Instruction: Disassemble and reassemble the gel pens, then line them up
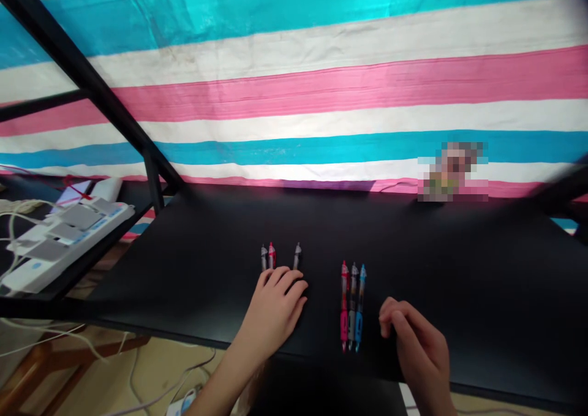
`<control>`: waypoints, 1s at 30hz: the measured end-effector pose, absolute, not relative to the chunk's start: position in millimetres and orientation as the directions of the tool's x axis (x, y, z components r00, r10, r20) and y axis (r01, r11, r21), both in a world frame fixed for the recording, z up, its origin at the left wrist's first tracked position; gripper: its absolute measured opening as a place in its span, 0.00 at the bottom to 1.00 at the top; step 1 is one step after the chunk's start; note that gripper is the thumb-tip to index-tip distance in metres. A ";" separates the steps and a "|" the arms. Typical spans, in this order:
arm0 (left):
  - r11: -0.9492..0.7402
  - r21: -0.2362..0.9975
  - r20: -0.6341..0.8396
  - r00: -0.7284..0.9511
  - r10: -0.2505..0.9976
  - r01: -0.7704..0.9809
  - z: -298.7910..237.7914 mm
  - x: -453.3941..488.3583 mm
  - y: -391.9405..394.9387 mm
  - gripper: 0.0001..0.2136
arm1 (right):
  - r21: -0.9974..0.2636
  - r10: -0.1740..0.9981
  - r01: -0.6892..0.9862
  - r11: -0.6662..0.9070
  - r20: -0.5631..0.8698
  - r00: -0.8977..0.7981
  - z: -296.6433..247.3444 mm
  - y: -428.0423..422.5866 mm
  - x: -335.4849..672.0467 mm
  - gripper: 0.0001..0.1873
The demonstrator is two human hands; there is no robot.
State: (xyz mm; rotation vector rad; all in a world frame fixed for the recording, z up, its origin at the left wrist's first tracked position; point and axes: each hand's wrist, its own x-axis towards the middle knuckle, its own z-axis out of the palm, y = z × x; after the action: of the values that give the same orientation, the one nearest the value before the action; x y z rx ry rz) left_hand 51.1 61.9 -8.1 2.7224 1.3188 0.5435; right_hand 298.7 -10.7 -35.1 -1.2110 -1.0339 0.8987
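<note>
Well, a striped tarpaulin (294,79) in cyan, white and pink fills the upper view behind a black table (459,269), and a black metal frame (78,76) slants across the upper left corner. Beyond the table's left side lie white power strips (64,244) with pale cables (18,211) trailing from them. A pixelated object (452,171) at the table's far edge is too blurred to name.

On the table are two groups of pens. Three side-by-side pens (352,306), pink, grey and blue, lie between the hands. Three more pens (271,255), grey, red and grey, lie farther left, their lower parts hidden by the left hand (271,309). Its fingers sit close together and curved over them, though I cannot tell whether they pinch any pen. The right hand (416,342) is just right of the blue pen (359,306), apart from it, with its fingers loosely curled together around nothing visible.
</note>
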 end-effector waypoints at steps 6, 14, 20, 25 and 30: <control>-0.597 0.164 0.410 0.496 0.765 0.785 -17.1 37.0 56.2 0.08 | -0.987 0.946 -0.031 0.156 0.140 0.293 -38.9 -11.1 299.5 0.19; -0.571 0.164 0.453 0.452 0.768 0.805 -12.8 42.9 57.1 0.08 | -0.980 0.944 -0.057 0.192 0.168 0.284 -44.2 -10.0 300.8 0.18; -0.780 0.248 0.369 0.688 0.625 0.575 -9.3 82.2 45.2 0.20 | -0.965 0.926 -0.050 0.256 0.230 0.298 -52.6 -5.7 304.8 0.18; -0.824 0.231 0.367 0.738 0.566 0.517 -19.9 89.8 51.7 0.18 | -0.959 0.914 -0.040 0.280 0.253 0.318 -53.3 -4.3 304.8 0.19; -0.853 0.163 0.443 0.736 0.512 0.496 -21.5 85.0 60.4 0.11 | -0.959 0.916 -0.016 0.283 0.265 0.302 -52.4 -4.4 302.7 0.19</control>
State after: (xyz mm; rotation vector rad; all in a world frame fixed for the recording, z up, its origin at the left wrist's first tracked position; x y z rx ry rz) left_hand 85.0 60.4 -21.5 2.8949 0.8409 0.7549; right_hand 302.7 -4.4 -52.4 -1.0887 -1.0663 0.8156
